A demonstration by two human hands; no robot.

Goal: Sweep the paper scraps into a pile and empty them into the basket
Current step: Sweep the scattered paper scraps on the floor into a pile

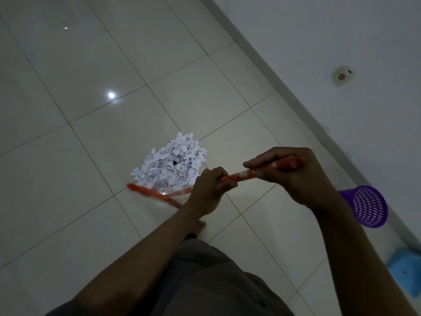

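The room is dim, and the broom's head (pixel 155 194) is only a blurred orange streak on the floor (pixel 68 156); its bristles cannot be made out. The right forearm hides part of the purple mesh basket (pixel 369 206), which sits near the wall (pixel 341 30). A blue object (pixel 403 270) is cut off at the frame's edge. The left grip (pixel 209 188) is clenched round the orange broom handle (pixel 241 175) lower down, and the right grip (pixel 289 174) grasps its red top end. The paper scraps (pixel 170 163) lie in one white heap on the tiles, just beyond the broom's head and well apart from the basket.
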